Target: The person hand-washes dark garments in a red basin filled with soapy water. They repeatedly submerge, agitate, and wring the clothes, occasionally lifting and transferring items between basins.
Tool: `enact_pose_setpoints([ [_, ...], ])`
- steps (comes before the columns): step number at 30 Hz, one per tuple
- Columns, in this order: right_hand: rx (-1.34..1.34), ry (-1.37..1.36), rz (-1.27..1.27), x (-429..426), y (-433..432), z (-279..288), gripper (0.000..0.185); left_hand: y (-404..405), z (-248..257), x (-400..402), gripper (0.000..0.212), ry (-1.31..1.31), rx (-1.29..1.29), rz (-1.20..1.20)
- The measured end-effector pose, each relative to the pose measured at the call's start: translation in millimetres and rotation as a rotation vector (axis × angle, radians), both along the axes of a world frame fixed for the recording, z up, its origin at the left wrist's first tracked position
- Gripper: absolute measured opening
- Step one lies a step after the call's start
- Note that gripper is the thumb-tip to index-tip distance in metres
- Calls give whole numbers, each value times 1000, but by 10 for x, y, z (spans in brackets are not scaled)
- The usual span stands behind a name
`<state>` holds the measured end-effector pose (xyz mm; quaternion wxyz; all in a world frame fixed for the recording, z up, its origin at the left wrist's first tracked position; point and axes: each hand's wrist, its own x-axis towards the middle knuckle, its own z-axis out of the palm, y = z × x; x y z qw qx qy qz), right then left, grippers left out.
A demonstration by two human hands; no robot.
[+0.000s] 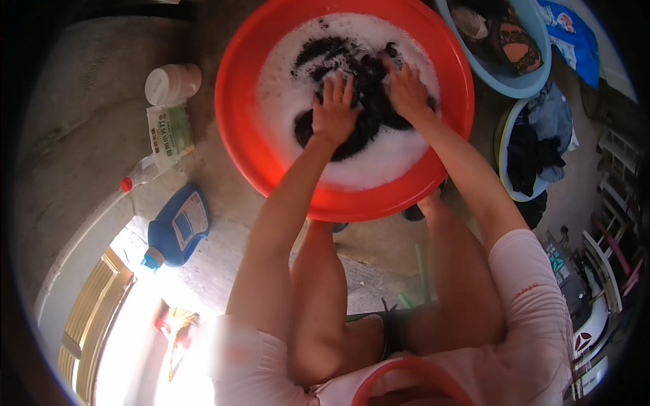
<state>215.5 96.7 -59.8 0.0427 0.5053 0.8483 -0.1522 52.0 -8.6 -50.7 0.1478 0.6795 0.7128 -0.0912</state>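
Observation:
A large red plastic basin (242, 127) stands before me, holding white suds (279, 76) and soaked black cloth (368, 122). Flat on the cloth, its fingers a little spread, lies my left hand (335, 109). To its right my right hand (408, 91) rests on the same cloth with fingers apart, the tips partly lost in foam. Neither hand is closed around a fold. Suds cover parts of the cloth, so its full shape is hidden.
Right of the basin are a light blue tub (528, 91) with dark clothing and another tub (502, 152) with blue and black clothes (546, 122). On the left stand a blue detergent bottle (177, 226), a clear bottle (143, 172), a green-white packet (170, 134) and a white jar (172, 83).

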Motion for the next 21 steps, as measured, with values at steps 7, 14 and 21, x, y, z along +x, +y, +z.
enact_pose_setpoints([
  [7, -90, 384, -173, -70, 619, -275, 48, 622, -263, -638, 39, -228, 5, 417],
  [14, -326, 987, -264, -546, -7, 1003, 59, 441, 821, 46, 37, -1098, 544, 662],
  [21, -455, 1132, -609, -252, 89, 760, 38, -20, 734, 367, 58, -2213, -347, 1509],
])
